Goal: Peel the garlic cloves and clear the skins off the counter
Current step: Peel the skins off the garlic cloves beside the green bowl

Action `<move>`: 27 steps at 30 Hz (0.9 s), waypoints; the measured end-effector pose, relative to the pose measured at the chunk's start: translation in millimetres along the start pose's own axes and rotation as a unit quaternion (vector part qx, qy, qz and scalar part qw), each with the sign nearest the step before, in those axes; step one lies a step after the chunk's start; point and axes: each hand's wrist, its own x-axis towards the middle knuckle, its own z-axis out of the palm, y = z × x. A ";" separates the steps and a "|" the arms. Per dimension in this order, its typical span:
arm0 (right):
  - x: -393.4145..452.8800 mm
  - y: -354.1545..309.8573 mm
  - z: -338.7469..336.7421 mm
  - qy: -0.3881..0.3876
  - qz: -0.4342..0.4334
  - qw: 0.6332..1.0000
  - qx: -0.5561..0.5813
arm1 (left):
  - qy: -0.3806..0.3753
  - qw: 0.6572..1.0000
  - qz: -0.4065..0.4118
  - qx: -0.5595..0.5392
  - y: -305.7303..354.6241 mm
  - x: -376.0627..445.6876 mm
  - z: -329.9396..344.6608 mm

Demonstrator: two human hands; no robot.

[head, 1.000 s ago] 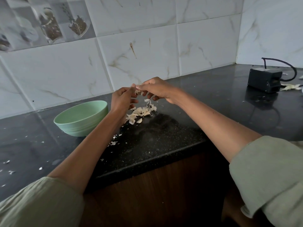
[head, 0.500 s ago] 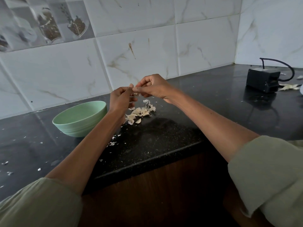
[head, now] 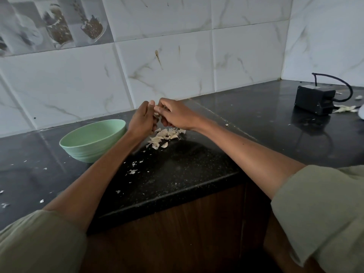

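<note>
Both hands meet above the far side of the worktop, left hand and right hand curled nearly closed, fingertips pinching 1 garlic clove between them. It's too small to tell its long axis. The skins lie right below, green bowl just left.

A green bowl is sitting on the left, a black box far right; the desk between is lying open.
</note>
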 end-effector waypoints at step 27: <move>22.8 -13.0 25.2 0.091 -0.042 0.976 -0.195 | 0.004 0.986 -0.078 -0.150 4.5 -12.5 -9.2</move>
